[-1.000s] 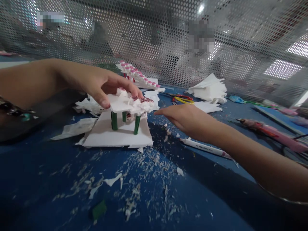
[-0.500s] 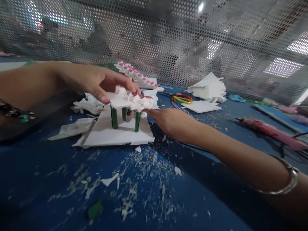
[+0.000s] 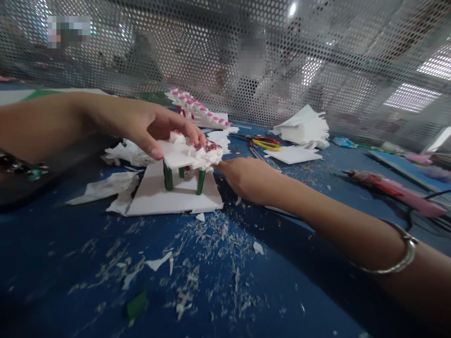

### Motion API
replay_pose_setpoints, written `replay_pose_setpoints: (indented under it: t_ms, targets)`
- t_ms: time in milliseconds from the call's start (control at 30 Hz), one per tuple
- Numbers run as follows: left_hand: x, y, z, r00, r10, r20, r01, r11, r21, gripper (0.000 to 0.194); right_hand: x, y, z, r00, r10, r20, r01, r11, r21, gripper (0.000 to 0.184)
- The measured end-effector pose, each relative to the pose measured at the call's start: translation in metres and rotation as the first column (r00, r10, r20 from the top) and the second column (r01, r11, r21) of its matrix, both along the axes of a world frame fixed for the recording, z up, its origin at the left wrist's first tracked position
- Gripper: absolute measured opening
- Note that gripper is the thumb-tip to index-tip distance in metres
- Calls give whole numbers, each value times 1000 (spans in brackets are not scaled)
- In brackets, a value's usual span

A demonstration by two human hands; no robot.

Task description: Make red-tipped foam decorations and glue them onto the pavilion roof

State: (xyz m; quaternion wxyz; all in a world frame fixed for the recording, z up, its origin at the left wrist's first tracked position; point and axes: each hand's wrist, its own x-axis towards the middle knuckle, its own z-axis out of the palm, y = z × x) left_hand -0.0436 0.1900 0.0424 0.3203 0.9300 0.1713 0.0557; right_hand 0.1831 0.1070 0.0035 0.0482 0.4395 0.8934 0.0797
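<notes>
A small white foam-board model (image 3: pixel 176 199) stands on its flat base, its raised white top carried on green posts. Crumpled white tufts with dark red tips (image 3: pixel 210 148) cover the top's right part. My left hand (image 3: pixel 148 124) reaches over from the left, thumb at the top's near edge and fingers on its far side, closed around it. At the top's right edge is my right hand (image 3: pixel 252 180), its fingers folded and fingertips against the tufts. What those fingertips pinch, if anything, is hidden.
Behind stands a similar model with pink-tipped tufts (image 3: pixel 200 105). Red- and yellow-handled tools (image 3: pixel 266 143), stacked white sheets (image 3: pixel 301 126) and a pink pen-like tool with a cable (image 3: pixel 398 190) lie rightward. Paper scraps (image 3: pixel 158 262) litter the blue table (image 3: pixel 268 295); perforated metal screen (image 3: pixel 211 51) behind.
My right hand has moved left from beside the model to touch the top's right edge, and its fingers have folded. My left hand keeps its hold on the model.
</notes>
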Motion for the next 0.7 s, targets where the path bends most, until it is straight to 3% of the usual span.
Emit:
replay_pose_setpoints:
  t_ms: [433, 533, 700]
  targets:
    - [0, -1, -2, 1000, -5, 1, 5, 998, -61, 45, 5, -9, 8, 999, 28, 27, -29, 999, 26, 35]
    - [1, 0, -3, 999, 39, 16, -38, 997, -64, 46, 13, -6, 14, 998, 55, 5, -55, 998, 40, 34]
    - [1, -2, -6, 978, 187, 96, -187, 982, -7, 45, 29, -2, 29, 993, 31, -115, 0, 966, 257, 39]
